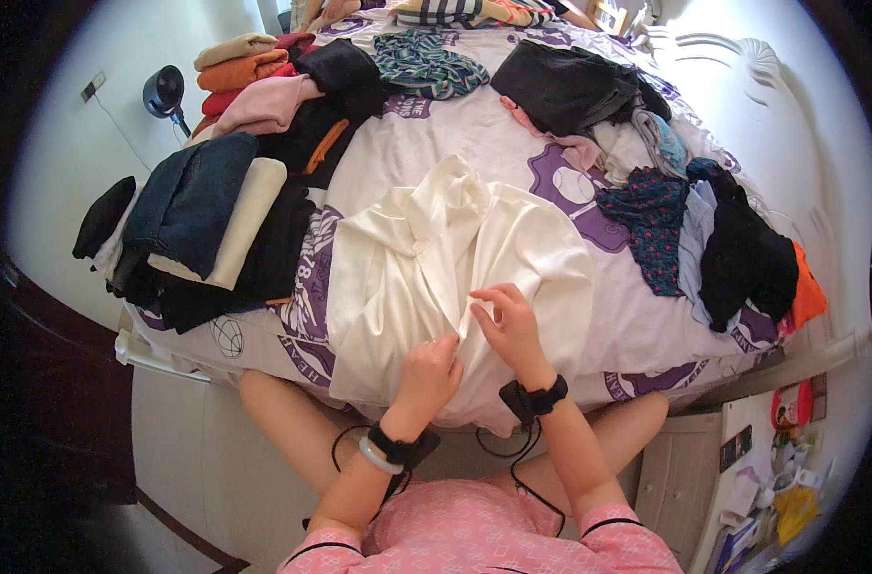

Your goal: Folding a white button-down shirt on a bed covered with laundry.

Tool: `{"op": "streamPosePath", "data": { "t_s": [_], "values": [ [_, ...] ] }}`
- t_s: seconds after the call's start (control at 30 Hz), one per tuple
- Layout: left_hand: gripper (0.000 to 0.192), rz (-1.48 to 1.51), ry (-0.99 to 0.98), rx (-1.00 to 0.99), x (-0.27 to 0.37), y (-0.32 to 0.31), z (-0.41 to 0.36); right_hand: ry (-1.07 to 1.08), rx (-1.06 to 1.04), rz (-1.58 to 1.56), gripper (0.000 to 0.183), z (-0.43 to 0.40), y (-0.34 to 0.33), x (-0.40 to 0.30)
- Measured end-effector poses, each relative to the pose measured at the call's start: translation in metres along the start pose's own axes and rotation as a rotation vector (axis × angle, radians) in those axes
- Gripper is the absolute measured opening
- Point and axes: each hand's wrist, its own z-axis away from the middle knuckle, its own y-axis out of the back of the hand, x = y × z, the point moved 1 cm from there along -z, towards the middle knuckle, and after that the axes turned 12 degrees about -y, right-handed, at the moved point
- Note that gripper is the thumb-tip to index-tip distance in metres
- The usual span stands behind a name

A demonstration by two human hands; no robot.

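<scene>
A white satin shirt (400, 287) lies spread on the bed before me, its gathered collar pointing away and its front edges running down the middle. My left hand (432, 373) pinches the cloth at the lower part of the front opening. Just right of it, my right hand (508, 326) hovers over or lightly touches the shirt, thumb and forefinger apart, with nothing seen between them. Both wrists wear black straps with cables, and the left one also has a pale bangle.
Stacked folded clothes (192, 204) stand at the left, with more piles (256, 86) behind. A crumpled patterned garment (429, 64) lies farther back. Loose clothes (651, 229) and dark trousers (565, 86) lie on the right. Part of another person shows at the far edge.
</scene>
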Motion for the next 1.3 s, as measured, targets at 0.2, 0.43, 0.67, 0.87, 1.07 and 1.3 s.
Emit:
{"op": "streamPosePath", "data": {
  "t_s": [0.2,0.43,0.67,0.87,1.07,1.3],
  "values": [
    [0.026,-0.208,-0.079,-0.197,0.02,0.021,0.012,0.093,-0.027,0.484,0.018,0.001,0.001,0.002],
    [0.031,-0.05,-0.01,-0.289,-0.006,0.015,0.013,0.056,-0.007,0.506,0.016,0.014,0.006,0.007],
    [0.029,0.268,0.365,0.008,-0.041,0.009,-0.025,-0.014,-0.077,0.32,0.011,0.017,-0.003,0.017],
    [0.02,0.134,0.307,0.043,-0.033,0.01,-0.039,0.156,0.108,0.488,0.008,0.003,0.019,-0.01],
    [0.03,0.037,0.314,-0.031,-0.04,0.003,-0.042,0.184,0.019,0.111,0.007,-0.005,0.0,0.008],
    [0.037,0.088,0.31,0.072,-0.041,-0.005,-0.042,-0.178,-0.138,-0.216,0.012,0.002,-0.021,0.025]
  ]
}}
